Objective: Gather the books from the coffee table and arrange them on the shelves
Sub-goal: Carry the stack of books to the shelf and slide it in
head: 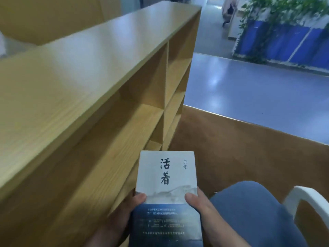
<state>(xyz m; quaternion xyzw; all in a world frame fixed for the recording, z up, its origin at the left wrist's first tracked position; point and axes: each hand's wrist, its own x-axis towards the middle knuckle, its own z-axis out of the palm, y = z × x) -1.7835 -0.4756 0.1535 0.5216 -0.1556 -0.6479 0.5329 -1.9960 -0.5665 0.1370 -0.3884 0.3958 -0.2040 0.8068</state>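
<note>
Brown carpet [240, 148] is covering the floor at the person's feet, giving way at two o'clock to a glossy blue-grey floor [258, 90] that is reflecting the ceiling lights. Running from nine o'clock up toward twelve, a light wooden shelf unit [80, 72] is showing open compartments with nothing visible in them. Blue partition panels [277, 43] with trailing green plants [267, 18] over them are standing far off at one o'clock. Down at six o'clock, a book [166, 189] is being held face up, just beside the lower shelves. Its pale grey upper cover is carrying the large dark title 活着 and, smaller to the right, the author's name 余华; the dark blue band below is bearing lines of white print too blurred to read. The left hand [122, 216] is gripping the book's left edge, thumb curled onto the cover, and the right hand [199, 205] is clasping the right edge the same way. A blue-trousered knee [249, 207] and a white chair arm [306, 198] are sitting at four o'clock.
</note>
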